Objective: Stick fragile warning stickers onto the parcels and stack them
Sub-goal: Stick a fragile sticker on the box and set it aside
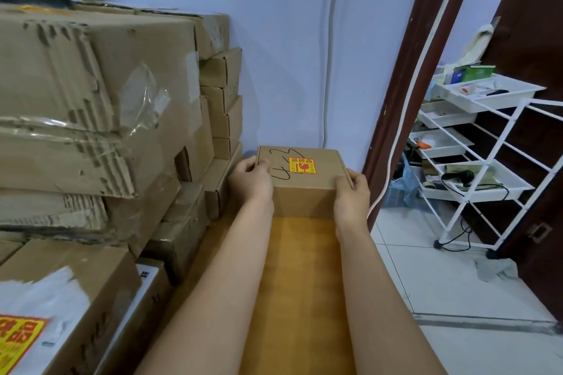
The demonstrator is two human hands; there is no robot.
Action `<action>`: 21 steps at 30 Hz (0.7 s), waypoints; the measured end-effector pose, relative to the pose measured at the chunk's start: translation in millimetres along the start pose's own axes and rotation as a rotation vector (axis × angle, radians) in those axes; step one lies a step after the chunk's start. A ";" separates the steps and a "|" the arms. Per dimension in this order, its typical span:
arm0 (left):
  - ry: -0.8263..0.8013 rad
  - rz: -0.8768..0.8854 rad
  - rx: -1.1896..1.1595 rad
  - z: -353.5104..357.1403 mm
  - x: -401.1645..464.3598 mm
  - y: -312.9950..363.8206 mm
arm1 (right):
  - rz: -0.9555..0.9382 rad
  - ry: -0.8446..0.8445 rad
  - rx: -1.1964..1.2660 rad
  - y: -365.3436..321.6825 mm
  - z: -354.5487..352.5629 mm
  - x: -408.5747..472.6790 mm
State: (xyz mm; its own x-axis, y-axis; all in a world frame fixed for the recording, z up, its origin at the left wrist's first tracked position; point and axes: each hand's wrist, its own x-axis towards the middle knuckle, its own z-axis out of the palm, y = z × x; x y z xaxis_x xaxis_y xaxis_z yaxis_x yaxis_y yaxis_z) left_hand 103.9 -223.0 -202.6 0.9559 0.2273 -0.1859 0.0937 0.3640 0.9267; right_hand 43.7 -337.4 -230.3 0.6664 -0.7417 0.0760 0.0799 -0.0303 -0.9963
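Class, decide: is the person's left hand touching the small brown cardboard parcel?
Touching. The head view shows the left hand gripping the small brown cardboard parcel at its left edge.

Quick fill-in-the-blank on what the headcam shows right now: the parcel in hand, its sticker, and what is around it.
1. The small parcel is held by ____ hands, the left hand and the right hand at its opposite sides.
2. The fragile sticker sits on the parcel's ____ face.
3. Beside the sticker is handwriting in ____ ink.
4. The white rack stands to the parcel's ____.

Missing words: both; top; black; right
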 end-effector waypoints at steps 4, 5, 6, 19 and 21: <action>-0.007 0.019 0.009 1.6 7.6 -2.7 | -0.035 0.035 -0.006 3.0 7.9 3.8; -0.009 0.024 0.004 1.9 9.1 -3.5 | -0.041 0.049 -0.001 4.1 9.6 4.5; -0.007 0.028 -0.003 2.4 10.6 -3.2 | -0.046 0.066 0.008 4.9 11.9 5.7; 0.027 0.325 0.270 2.7 24.6 -6.7 | 0.035 -0.007 0.196 0.6 22.3 11.5; 0.038 0.411 0.438 -0.5 27.3 -8.6 | 0.007 -0.005 0.162 -2.0 26.1 8.2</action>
State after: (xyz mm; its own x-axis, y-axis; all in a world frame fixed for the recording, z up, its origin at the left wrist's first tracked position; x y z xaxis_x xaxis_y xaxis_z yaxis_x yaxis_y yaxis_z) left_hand 129.1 -219.5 -215.8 0.9283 0.3055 0.2119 -0.1675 -0.1651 0.9719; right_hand 68.4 -325.9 -226.7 0.6714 -0.7378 0.0693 0.1933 0.0840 -0.9775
